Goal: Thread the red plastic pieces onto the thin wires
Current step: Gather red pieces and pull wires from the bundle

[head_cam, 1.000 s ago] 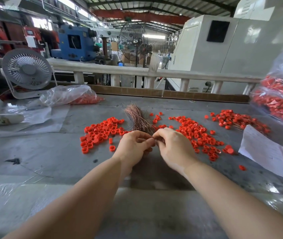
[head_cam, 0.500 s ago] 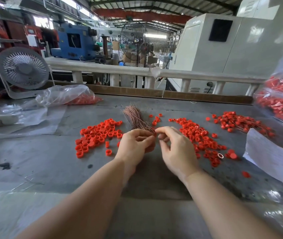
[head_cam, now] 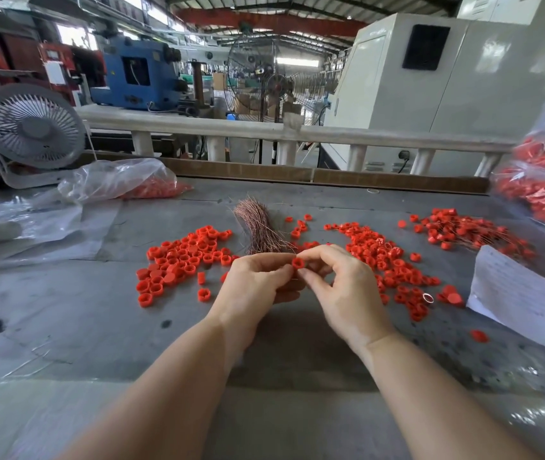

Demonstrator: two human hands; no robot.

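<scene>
Red piece pinched between both hands above the grey bench (head_cam: 65, 327).

No brand or label can be read; the white sheet (head_cam: 523, 293) at the right carries faint lines too small to make out. The left hand (head_cam: 257, 287) and right hand (head_cam: 344, 287) meet fingertip to fingertip, each grip clamped on one red plastic piece (head_cam: 298, 262), its open end facing the camera. The wire bundle (head_cam: 257, 227) lies just beyond the hands, its long axis running away from the person, far ends fanned. Loose red pieces (head_cam: 181, 257) lie left and right. A second ago the hands sat lower with no piece showing between them; now it is raised and plainly seen.
</scene>
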